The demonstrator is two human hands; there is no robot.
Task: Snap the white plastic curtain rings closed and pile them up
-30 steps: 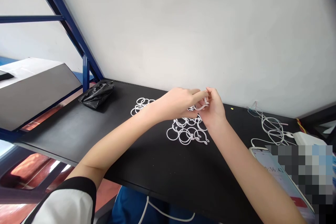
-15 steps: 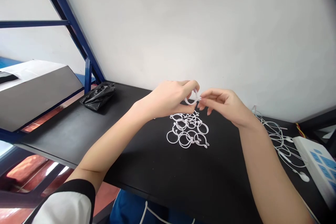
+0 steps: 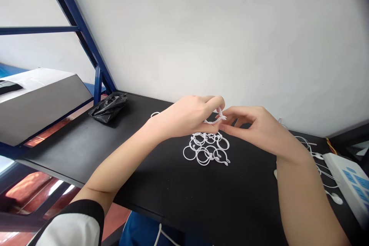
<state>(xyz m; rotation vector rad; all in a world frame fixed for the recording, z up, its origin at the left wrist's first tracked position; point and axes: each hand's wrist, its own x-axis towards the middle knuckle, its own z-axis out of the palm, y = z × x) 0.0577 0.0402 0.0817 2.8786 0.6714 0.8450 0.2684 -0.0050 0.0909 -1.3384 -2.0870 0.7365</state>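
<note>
My left hand pinches a white plastic ring just above the black table. My right hand meets it from the right, thumb and fingertips closed on the same ring. Directly below the two hands lies a pile of several white rings, some linked together. The edge of another white ring shows behind my left wrist; the rest of that group is hidden.
A crumpled black plastic bag lies at the table's back left, beside a blue metal frame. White earphone cables and a white power strip sit at the right. A grey slanted panel stands at left.
Both hands have stayed together over the ring pile, dropping slightly. My right hand has swung its wrist to the right while its fingers stay on the ring. The view has shifted a little left and up.
</note>
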